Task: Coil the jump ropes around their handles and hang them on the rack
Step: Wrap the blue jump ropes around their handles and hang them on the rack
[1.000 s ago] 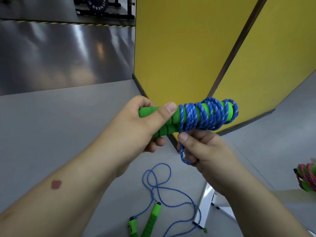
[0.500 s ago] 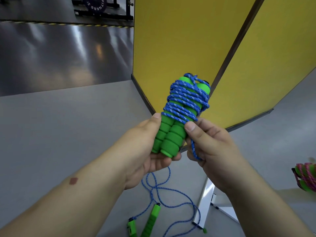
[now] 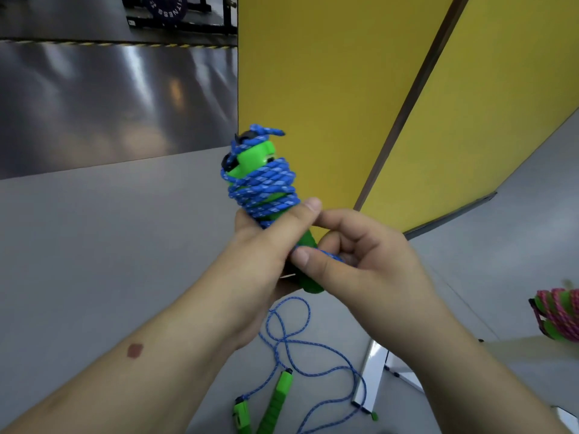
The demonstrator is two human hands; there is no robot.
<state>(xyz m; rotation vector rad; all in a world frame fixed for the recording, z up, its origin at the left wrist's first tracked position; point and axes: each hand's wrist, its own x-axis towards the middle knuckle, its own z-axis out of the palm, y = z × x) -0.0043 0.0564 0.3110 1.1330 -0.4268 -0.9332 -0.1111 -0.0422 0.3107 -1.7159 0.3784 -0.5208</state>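
Yellow partition panels [image 3: 329, 89] stand on the grey floor [image 3: 94, 245], dark glossy floor behind. Left hand [image 3: 263, 261] wraps around the lower part of the paired green handles [image 3: 308, 242], thumb laid up against the coil; grip closed on the handles. The handles point up, tilted slightly left, held mid-frame in front of the panels, with the blue rope [image 3: 263, 186] coiled around their upper half. Right hand [image 3: 360, 261] pinches the rope's loose end between thumb and fingers just beside the handles' lower end. A second blue jump rope [image 3: 313, 355] lies uncoiled on the floor below, green handles near the bottom edge. Pink-roped bundle [image 3: 557, 314] at right edge, support unclear.
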